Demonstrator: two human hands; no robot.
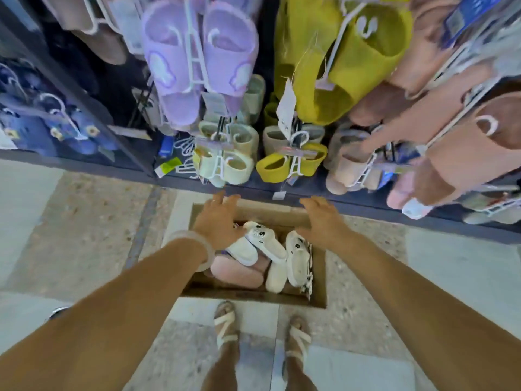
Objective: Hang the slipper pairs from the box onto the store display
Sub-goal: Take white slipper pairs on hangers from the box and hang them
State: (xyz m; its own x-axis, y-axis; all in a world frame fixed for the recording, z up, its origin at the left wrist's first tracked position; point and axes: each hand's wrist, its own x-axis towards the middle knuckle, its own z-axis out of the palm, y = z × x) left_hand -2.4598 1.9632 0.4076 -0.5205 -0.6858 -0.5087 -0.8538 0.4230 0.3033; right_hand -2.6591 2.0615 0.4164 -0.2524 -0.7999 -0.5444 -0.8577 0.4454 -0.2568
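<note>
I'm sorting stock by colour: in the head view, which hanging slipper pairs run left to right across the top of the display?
Dark blue slippers → large lilac fuzzy slippers → mustard-yellow fuzzy slippers → dusty-pink slippers.

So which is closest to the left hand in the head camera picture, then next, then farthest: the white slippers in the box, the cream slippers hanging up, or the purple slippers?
From the left hand:
1. White slippers, in the box, just right of the hand.
2. Cream slippers, low on the display, above the hand.
3. Purple slippers, top of the display.
</note>
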